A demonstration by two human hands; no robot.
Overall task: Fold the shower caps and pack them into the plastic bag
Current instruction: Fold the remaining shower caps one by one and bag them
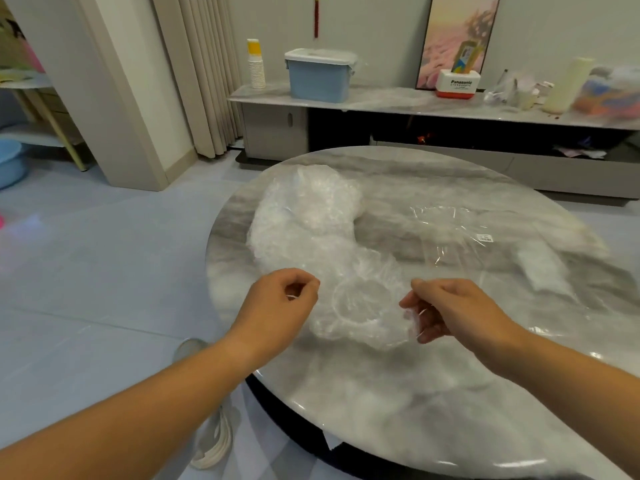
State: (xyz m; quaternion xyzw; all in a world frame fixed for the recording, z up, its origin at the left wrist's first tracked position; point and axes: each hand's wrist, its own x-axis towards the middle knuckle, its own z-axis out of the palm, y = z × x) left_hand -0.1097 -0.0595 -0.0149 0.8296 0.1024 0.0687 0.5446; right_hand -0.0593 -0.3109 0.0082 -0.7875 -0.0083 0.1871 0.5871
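A clear crinkled shower cap (363,306) hangs stretched between my two hands just above the round marble table (398,403). My left hand (280,306) pinches its elastic edge on the left. On the right, my right hand (446,313) grips the other edge. Behind it a heap of several more clear shower caps (308,216) lies on the table's left half. A flat transparent plastic bag (450,233) with a small label lies at the right. Something white and folded (543,268) lies beside the bag; I cannot tell what it is.
A low marble-topped cabinet (381,102) stands behind the table with a blue lidded box (320,76), stacked paper cups (256,65), a white and red box (457,84) and clutter. Grey tiled floor lies to the left, with a blue basin (10,164) at the far left.
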